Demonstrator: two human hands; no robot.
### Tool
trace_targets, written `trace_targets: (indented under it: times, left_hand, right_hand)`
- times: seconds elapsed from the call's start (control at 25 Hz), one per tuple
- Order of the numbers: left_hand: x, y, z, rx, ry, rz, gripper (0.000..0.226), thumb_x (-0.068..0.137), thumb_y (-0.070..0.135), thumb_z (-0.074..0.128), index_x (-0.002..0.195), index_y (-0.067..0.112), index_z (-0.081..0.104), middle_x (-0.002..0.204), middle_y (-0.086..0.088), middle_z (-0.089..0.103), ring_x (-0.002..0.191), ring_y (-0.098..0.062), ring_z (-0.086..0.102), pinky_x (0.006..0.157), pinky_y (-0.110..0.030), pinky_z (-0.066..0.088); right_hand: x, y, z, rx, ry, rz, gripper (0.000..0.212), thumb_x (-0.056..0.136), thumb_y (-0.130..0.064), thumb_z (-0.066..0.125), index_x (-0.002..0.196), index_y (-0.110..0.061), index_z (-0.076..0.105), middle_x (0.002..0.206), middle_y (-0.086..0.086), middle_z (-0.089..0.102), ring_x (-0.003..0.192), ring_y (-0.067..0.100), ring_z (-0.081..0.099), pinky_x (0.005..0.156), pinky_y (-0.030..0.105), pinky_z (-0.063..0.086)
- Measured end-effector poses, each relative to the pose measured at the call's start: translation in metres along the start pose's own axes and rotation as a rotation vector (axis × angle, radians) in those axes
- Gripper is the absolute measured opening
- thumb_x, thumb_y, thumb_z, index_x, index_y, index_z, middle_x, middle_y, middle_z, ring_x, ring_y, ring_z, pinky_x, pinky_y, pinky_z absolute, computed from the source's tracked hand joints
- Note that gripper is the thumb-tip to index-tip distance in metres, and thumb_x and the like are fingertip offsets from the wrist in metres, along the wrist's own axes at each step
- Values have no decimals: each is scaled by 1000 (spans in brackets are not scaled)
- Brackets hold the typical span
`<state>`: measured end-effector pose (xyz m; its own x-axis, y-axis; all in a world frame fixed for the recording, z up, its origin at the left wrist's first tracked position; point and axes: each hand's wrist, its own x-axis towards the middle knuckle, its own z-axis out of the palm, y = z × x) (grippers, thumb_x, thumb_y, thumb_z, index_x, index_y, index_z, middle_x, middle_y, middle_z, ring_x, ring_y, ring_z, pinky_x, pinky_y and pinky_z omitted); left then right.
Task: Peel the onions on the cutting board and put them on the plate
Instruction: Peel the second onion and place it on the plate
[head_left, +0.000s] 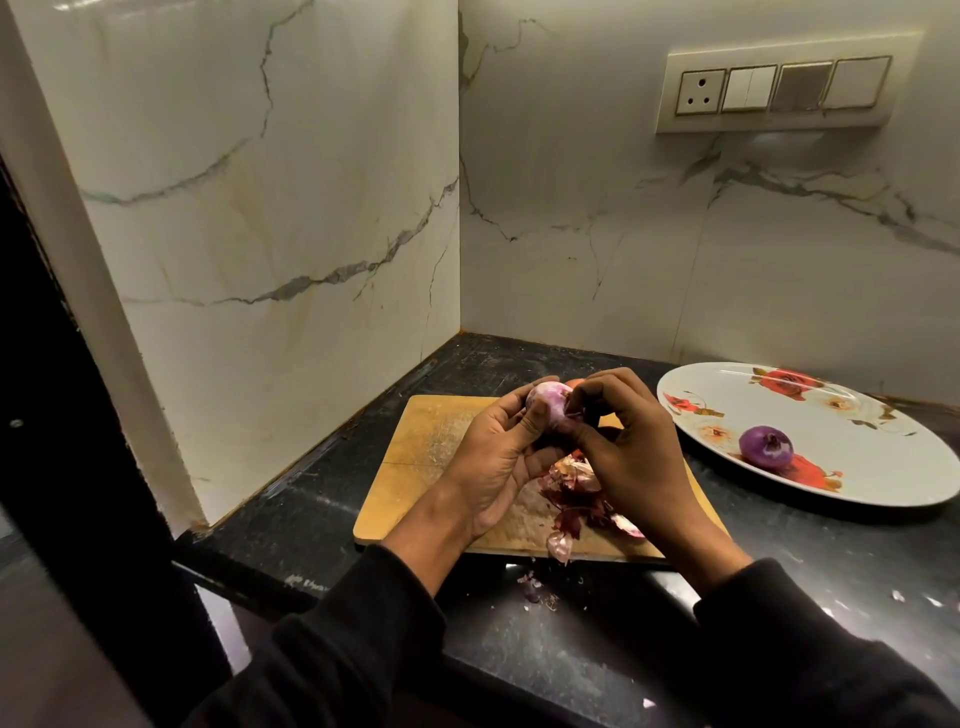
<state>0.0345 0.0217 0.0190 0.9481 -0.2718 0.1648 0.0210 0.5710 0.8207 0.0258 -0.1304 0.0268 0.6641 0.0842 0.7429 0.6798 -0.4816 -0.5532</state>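
**Onion held over the cutting board, one peeled onion on the plate**

A pale, partly peeled onion (545, 402) is held above the far part of the wooden cutting board (415, 457). It is gripped by the left hand (498, 457), whose fingers are curled round it from the left and whose thumb is laid across its front. The right hand (623, 441) is brought against the right side of the onion, its fingers bent and its fingertips pinched on a bit of skin there. Just behind the held onion, a small orange-brown patch is seen; what it is cannot be told.

A heap of loose onion skins (576, 499) is spread on the near part of the board, below the two hands, and a few scraps (537, 590) are scattered on the dark counter (519, 649) in front of the board.

To the right of the board, a white plate (852, 441) with a red flower pattern is set on the counter. One peeled purple onion (766, 448) is placed on it, towards its near side.

Both forearms are covered by dark sleeves (353, 639).
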Motion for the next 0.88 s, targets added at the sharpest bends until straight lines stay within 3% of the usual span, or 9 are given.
trace_targets:
  times: [0.16, 0.4, 0.68, 0.88]
  left_hand:
    - [-1, 0, 2, 30, -13, -8, 55, 85, 25, 61, 133, -1, 55, 117, -18, 70, 105, -25, 71, 82, -33, 62]
    - [-1, 1, 2, 39, -5, -14, 57, 87, 29, 60, 134, -2, 54, 128, -25, 64, 108, -27, 69, 85, -34, 61]
    - [3, 1, -1, -16, 77, 7, 61, 90, 43, 56, 133, 1, 52, 126, -28, 64, 108, -36, 67, 91, -42, 60]
    - [4, -3, -5, 117, 141, 44, 63, 89, 57, 49, 130, 11, 58, 129, -30, 61, 109, -38, 64, 95, -48, 54]
  right_hand:
    - [-3, -1, 0, 1, 135, -63, 18, 77, 6, 78, 82, -8, 67, 94, 2, 64, 84, 10, 64, 69, 28, 58]
    - [-5, 0, 5, -98, 139, -74, 20, 79, 9, 74, 92, -5, 71, 99, 2, 61, 93, 2, 58, 74, 9, 48]
    - [-6, 8, 0, 17, 131, 93, 30, 91, 1, 65, 100, -27, 66, 90, -17, 67, 84, 6, 67, 74, 27, 57]
    - [-2, 13, 3, -113, 13, 114, 11, 97, -13, 62, 92, -21, 68, 87, -9, 59, 82, 6, 58, 67, 21, 42]
